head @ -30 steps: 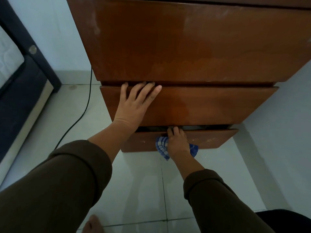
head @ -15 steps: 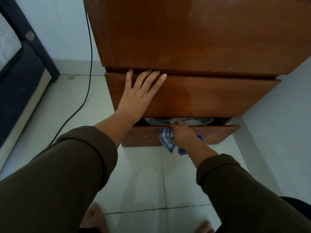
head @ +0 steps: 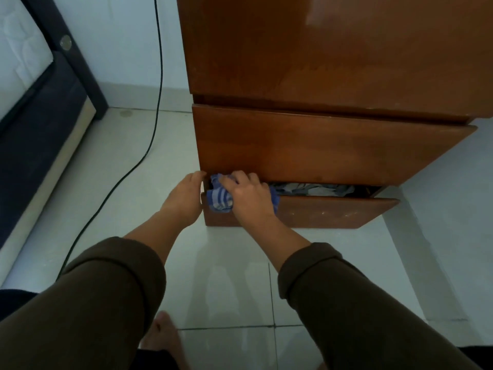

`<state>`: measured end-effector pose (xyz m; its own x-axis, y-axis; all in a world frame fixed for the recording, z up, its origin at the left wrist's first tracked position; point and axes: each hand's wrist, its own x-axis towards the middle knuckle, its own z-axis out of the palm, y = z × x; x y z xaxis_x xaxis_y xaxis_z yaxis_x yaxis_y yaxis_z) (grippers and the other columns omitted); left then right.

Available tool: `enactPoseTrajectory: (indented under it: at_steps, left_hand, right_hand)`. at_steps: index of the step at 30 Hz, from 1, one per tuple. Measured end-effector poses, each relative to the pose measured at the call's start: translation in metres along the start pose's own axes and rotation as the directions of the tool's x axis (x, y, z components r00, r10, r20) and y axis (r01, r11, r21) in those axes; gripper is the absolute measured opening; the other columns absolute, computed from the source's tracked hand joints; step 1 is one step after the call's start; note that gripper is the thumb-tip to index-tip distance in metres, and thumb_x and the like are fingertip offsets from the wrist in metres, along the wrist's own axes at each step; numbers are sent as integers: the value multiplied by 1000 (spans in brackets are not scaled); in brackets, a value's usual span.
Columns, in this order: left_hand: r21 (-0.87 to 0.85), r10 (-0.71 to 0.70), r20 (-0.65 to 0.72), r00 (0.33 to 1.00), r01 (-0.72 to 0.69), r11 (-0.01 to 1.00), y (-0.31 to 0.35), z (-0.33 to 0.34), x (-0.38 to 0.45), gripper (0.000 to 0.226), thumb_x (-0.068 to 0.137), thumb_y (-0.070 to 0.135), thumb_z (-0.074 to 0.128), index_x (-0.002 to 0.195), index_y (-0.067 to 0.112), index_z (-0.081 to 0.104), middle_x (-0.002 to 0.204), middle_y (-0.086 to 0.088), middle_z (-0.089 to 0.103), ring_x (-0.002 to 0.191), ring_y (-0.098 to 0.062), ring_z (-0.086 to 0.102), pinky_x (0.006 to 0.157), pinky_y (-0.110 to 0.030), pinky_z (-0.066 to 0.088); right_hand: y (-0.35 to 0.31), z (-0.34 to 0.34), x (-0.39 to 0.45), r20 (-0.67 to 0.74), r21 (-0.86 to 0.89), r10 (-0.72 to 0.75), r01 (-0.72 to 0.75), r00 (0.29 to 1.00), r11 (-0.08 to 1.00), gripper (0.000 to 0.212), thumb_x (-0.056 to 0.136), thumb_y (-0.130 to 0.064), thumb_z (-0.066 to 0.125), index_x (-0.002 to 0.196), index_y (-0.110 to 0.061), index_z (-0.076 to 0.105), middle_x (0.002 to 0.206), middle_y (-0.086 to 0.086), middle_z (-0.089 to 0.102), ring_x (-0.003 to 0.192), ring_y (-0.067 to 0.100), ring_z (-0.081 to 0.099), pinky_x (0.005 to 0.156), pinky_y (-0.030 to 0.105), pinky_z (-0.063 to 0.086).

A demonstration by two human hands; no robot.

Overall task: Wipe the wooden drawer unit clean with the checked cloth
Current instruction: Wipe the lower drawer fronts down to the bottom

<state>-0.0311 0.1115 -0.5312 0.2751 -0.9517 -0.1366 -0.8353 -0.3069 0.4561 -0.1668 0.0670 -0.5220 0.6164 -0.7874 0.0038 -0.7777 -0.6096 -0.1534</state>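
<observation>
Cloth, blue/white checked, is bunched at the left end of the bottom drawer, draped over the top edge of the drawer front, part of it tucked into the gap under the drawer above. Right hand sits on top of it, fingers curled down round the wad, gripping it & pressing it against the wood. Left hand is just beside, at the left corner of the wooden drawer unit; palm lies along the unit's side w/ fingertips bent round the corner at the gap. Whether it grips the edge or only rests there, can't tell; it holds nothing loose.

Bottom drawer is pulled out a bit; grey clothes show inside, right of the hand. Middle drawer above is closed, as is the big top front. Both arms in brown sleeves.

Floor is pale tile. Black cable runs down the wall & across the floor, left of the unit. Bed w/ dark frame & white mattress at far left. A bare foot at bottom centre.
</observation>
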Motion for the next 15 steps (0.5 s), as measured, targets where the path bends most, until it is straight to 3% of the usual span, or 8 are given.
enactPoseTrajectory:
  at_steps: [3, 6, 11, 15]
  left_hand:
    - [-77, -8, 101, 995, 16, 997, -3, 7, 2, 51, 96, 9, 45, 145, 17, 31, 142, -13, 45, 126, -29, 48, 105, -32, 39]
    - [-76, -38, 158, 987, 50, 996, -3, 9, 4, 49, 99, 9, 38, 146, 21, 30, 137, -15, 49, 120, -32, 53, 100, -33, 43]
    - [16, -64, 201, 977, 62, 998, 2, 10, 5, 50, 100, 15, 39, 148, 22, 27, 140, -14, 47, 120, -32, 54, 103, -37, 44]
    - [121, -70, 234, 970, 42, 992, 8, 8, 2, 55, 94, 9, 49, 146, 20, 33, 145, -9, 43, 129, -27, 47, 106, -33, 38]
  right_hand:
    - [-13, 23, 10, 201, -19, -32, 36, 979, 999, 58, 92, -16, 54, 145, -26, 32, 149, 5, 32, 137, 29, 27, 108, 54, 33]
    - [-18, 33, 17, 321, -2, -10, 11, 947, 1000, 62, 94, -17, 53, 148, -27, 26, 155, 2, 25, 145, 27, 14, 114, 59, 21]
    - [-9, 23, 18, 344, 16, 32, -40, 938, 999, 59, 95, -17, 51, 148, -23, 27, 155, 3, 27, 144, 28, 18, 114, 59, 19]
    - [16, 23, 6, 345, 3, 75, -81, 936, 997, 60, 97, -7, 41, 151, -24, 20, 159, 0, 17, 148, 26, 8, 116, 57, 12]
